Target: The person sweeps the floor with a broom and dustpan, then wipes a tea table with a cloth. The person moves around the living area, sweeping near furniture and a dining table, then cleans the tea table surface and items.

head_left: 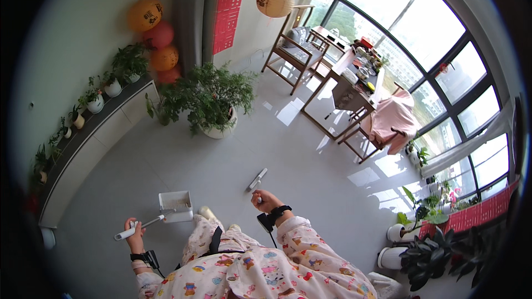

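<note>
My left hand (134, 231) is closed around a white handle (123, 235), whose thin grey shaft runs right to a white dustpan (175, 217) on the floor. My right hand (265, 202), below the middle of the view, grips another white handle (259, 200), seen nearly end-on; a narrow white-and-grey brush head (257, 179) shows just beyond it. Both wrists wear black straps with small devices. My legs and feet in patterned clothing lie between the hands.
A potted bush (205, 94) stands ahead on the grey floor (194, 160). Small plants line a low ledge (127, 97) at left. A cluttered wooden desk (346, 91) with chairs (293, 61) stands by the windows. More potted plants (421, 249) line the right.
</note>
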Action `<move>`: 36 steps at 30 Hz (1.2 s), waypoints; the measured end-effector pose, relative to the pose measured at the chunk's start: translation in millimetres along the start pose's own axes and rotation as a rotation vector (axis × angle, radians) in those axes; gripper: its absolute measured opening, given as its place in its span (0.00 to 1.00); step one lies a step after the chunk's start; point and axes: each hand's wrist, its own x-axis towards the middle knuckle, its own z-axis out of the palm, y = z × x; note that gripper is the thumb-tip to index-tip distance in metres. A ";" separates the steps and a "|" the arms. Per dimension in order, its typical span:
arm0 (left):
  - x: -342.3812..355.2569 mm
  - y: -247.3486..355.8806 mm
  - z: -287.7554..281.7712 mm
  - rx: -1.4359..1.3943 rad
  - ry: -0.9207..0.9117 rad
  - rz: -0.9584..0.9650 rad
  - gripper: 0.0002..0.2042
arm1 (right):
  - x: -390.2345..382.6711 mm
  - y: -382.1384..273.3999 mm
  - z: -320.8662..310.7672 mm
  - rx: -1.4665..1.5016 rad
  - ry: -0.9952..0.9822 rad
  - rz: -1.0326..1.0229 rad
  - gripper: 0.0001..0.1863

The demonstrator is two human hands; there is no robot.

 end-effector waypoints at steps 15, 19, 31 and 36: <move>138.5 50.3 95.7 0.173 -0.050 -0.071 0.13 | 76.5 -149.8 45.9 -1.376 0.696 -0.604 0.15; 138.8 68.2 107.0 0.129 0.009 -0.102 0.13 | 137.3 -234.1 68.3 -1.535 0.741 -0.674 0.17; 145.8 119.2 153.9 0.142 0.228 -0.106 0.13 | 227.9 -364.1 123.7 -2.054 0.917 -0.431 0.16; 167.3 126.9 164.1 0.091 0.234 -0.091 0.13 | 171.3 -318.7 51.4 -2.109 0.892 -0.302 0.18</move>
